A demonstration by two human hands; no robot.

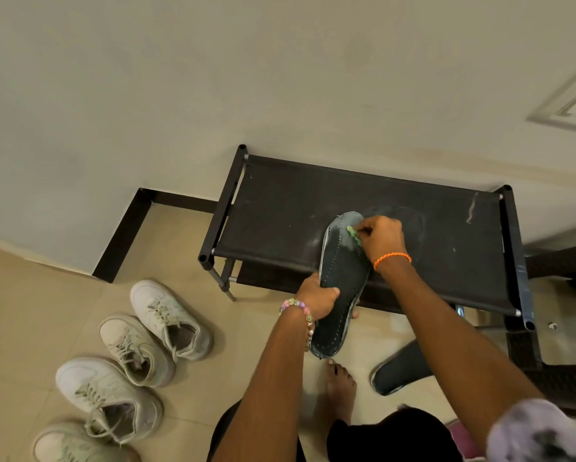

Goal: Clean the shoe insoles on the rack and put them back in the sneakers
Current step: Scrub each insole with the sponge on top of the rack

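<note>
Floor (63, 315): beige tiles with open room left of the rack and around the shoes; a dark skirting runs along the wall base at the corner.
Shoe rack (446, 248): a black fabric shelf on a dark tube frame, standing against the wall. Its top carries pale smears and is bare on the left and right thirds. Its front edge runs under the held insole.
Sneakers (166, 318): four pale lace-up sneakers in a loose row on the floor, well left of the hands, toes pointing up-left, mouths open.
Held insole (341, 278): dark, stitched along its rim, with its toe end resting on the rack top and its heel end overhanging the front edge toward the person. A wet-looking pale patch shows near the toe.
Second insole (400, 371): dark, on the floor below the rack front, partly hidden by the right forearm, just beside a bare foot (340, 385).
Left hand (316, 300): grasps the held insole at its middle, thumb on top, fingers curled beneath; a beaded bracelet sits on the wrist.
Right hand (380, 238): fingers clenched round a small green scrubber (353, 234), pressing it on the insole's toe end; an orange band sits on the wrist.
</note>
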